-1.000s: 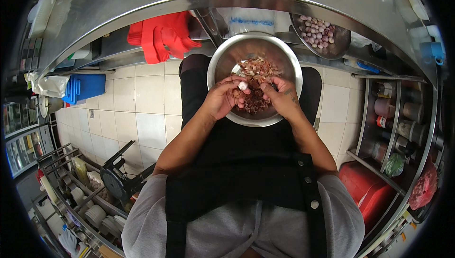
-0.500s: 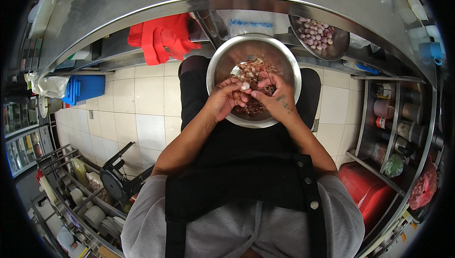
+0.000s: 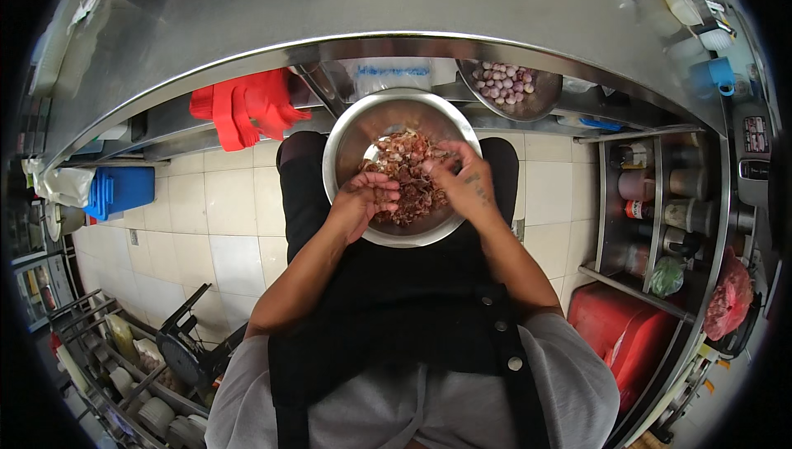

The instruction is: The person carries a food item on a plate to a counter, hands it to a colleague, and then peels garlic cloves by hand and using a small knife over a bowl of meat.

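A wide steel bowl (image 3: pixel 337 131) rests on my lap between my knees, heaped with reddish-brown papery shallot skins (image 3: pixel 411 173). Something pale shows among them at the bowl's left side. My left hand (image 3: pixel 363 203) is over the bowl's near left side, palm turned up and fingers loosely stretched, with nothing visible in it. Over the right side of the skins hangs my right hand (image 3: pixel 464 181), its thumb and forefinger apart and slightly blurred. Beyond the bowl, a round metal pan (image 3: pixel 544 101) on the under-shelf holds many purplish shallots (image 3: pixel 505 82).
A steel counter (image 3: pixel 330 4) spans the far side, its edge just beyond the bowl. Red plastic bags (image 3: pixel 247 107) hang from the under-shelf. There is a blue bin (image 3: pixel 124 192) at left, a black fan-like object (image 3: pixel 183 342) lower left, and a jar rack (image 3: pixel 656 202) and red container (image 3: pixel 619 333) at right.
My hands, which were together at a pale peeled shallot, have moved apart over the bowl. The shallot no longer shows between my fingers. The whole view has shifted, with more counter showing.
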Demonstrator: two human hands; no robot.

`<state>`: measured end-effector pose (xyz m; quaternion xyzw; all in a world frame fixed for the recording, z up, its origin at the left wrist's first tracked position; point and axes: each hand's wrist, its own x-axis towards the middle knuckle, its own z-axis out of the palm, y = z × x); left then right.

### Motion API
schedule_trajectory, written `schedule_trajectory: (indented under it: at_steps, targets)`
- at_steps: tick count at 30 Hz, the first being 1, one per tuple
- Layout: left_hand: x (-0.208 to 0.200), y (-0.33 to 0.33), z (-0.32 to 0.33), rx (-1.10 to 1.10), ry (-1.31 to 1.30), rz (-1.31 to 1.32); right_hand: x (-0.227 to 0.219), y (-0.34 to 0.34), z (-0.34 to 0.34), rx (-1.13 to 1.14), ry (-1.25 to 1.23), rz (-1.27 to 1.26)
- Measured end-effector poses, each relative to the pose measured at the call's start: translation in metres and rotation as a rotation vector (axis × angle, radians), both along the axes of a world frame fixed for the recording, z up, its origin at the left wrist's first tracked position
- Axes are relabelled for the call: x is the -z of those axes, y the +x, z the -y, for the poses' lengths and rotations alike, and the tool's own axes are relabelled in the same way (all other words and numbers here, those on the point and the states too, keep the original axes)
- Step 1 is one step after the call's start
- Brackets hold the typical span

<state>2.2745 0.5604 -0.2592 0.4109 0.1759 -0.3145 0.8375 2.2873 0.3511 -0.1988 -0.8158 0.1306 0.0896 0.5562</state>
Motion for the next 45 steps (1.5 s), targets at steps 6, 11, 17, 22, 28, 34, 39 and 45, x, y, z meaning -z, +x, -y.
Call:
schedule_trajectory:
  at_steps: [6, 11, 17, 22, 28, 34, 39, 45]
  targets:
    - [-0.021, 0.001, 0.008, 0.017, 0.008, 0.021, -0.031, 0.056, 0.052, 0.452, 0.319, 0.218]
    - [-0.016, 0.007, -0.001, -0.032, -0.058, 0.076, -0.018, 0.040, 0.032, 0.275, 0.243, 0.145]
    - [-0.016, 0.009, 0.001, -0.164, -0.106, 0.075, 0.005, -0.017, -0.032, -0.186, 0.265, 0.042]
    - [-0.031, 0.005, 0.008, -0.223, 0.018, 0.172, -0.003, -0.021, -0.038, -0.340, 0.190, 0.003]
    - [-0.036, 0.004, 0.011, -0.206, 0.043, 0.300, -0.003, -0.021, -0.036, -0.381, 0.264, -0.009]
    - [-0.037, 0.003, 0.011, -0.205, 0.096, 0.341, 0.003, -0.022, -0.037, -0.332, 0.317, 0.070]
    - [-0.031, 0.004, 0.005, -0.232, -0.016, 0.249, -0.003, -0.014, -0.030, -0.158, 0.529, -0.206]
    - [-0.038, 0.007, 0.006, -0.273, -0.067, 0.199, -0.003, -0.023, -0.035, -0.307, 0.370, -0.010]
